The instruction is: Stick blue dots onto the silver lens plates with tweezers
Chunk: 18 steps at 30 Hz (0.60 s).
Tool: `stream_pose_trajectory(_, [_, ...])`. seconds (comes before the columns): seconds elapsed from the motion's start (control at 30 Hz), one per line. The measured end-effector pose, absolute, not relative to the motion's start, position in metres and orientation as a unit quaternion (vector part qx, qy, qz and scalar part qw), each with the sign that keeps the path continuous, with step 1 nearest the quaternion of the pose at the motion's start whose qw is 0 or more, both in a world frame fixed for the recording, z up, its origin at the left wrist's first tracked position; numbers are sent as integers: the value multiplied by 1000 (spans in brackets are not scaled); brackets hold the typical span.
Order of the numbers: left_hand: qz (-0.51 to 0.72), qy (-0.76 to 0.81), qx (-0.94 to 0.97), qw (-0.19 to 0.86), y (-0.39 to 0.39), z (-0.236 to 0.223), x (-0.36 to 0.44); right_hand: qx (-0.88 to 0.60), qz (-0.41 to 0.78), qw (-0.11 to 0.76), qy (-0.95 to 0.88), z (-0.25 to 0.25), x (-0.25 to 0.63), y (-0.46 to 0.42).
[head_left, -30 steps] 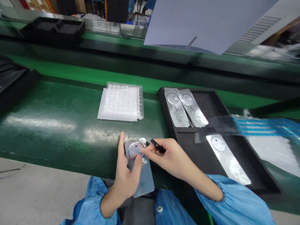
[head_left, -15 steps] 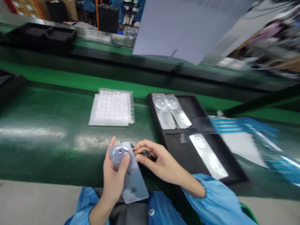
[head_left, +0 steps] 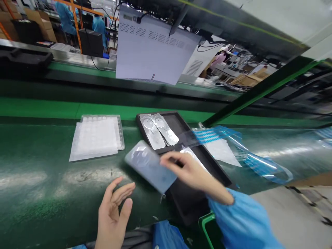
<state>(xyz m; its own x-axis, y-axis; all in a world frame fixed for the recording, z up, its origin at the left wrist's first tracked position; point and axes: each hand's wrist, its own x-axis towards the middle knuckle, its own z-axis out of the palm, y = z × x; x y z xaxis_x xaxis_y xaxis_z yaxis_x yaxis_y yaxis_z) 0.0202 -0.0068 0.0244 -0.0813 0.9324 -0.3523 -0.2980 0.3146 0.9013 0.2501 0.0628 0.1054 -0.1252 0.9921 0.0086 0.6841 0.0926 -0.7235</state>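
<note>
My right hand [head_left: 185,169] pinches a grey-blue phone back cover [head_left: 151,169] at its right edge. The cover is a thin panel with rounded corners and a round camera area near its far left end; it is tilted over the green bench and slightly blurred. Lower left of it, my left hand [head_left: 114,209] is held up with fingers apart and nothing in it. Behind and under my right hand lies a black divided tray [head_left: 186,199]. Its far compartment holds long silvery strips [head_left: 153,135] with round marks; another strip [head_left: 193,155] is partly hidden by my right hand.
A clear plastic tray under a white sheet [head_left: 95,138] sits left on the green bench [head_left: 33,180]. Blue-striped film [head_left: 246,152] curls to the right over white paper [head_left: 223,152]. A green bin rim [head_left: 204,224] shows below; a green post [head_left: 251,93] slants up right.
My left hand has let go of the phone back cover and opened. My right hand has taken hold of the cover by its edge and moved it up, turned. The view has shifted right.
</note>
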Motion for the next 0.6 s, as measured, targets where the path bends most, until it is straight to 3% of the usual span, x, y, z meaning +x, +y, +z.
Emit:
stream_pose_trajectory(0.13, [468, 545, 330, 612, -8, 26, 20, -704, 150, 298, -627, 110, 314, 120])
stream_pose_trajectory(0.33, [466, 546, 353, 600, -6, 23, 17, -773, 105, 210, -588, 82, 340, 175])
stream_pose_trajectory(0.6, [446, 569, 339, 602, -5, 28, 19, -809, 55, 125, -571, 104, 364, 102])
